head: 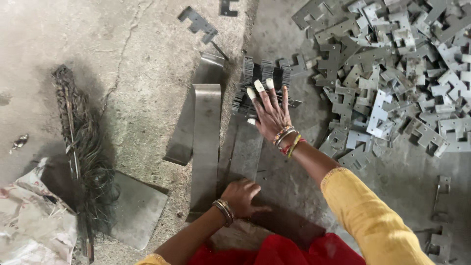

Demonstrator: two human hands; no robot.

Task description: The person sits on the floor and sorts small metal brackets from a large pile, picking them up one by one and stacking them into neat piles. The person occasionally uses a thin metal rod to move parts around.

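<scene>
A view from above of a rough, cracked concrete floor [122, 44] where a person sits and works with both bare hands. No labelled packages or signs are visible; the nearest thing to packaging is a crumpled pale sack [34, 216] at the lower left edge, whitish with faint reddish marks.

The right hand [270, 110] reaches forward, its arm in a yellow sleeve [373, 221] with coloured bangles at the wrist. The fingers are spread wide and flat (several fingertips are wrapped in white tape), pressing on the near edge of a stack of notched metal plates [262, 73]. This dark grey stack stands on edge near the middle of the view, just above the hand.

The left hand [243, 196] sits lower, close to the person's body, with metal bangles on the wrist. It is curled loosely, knuckles up, resting on the near end of flat steel strips [245, 152] lying on the floor; I cannot tell whether it grips anything.

To the left of those strips lie longer bent steel strips [206, 132], running away from the person. A flat grey sheet [135, 208] lies further left.

At the upper right, a large loose heap of pale grey stamped brackets [397, 68] covers the floor. A dark bundle of fibres, like a broom [81, 147], lies on the left. Red cloth [289, 250] shows at the bottom edge.
</scene>
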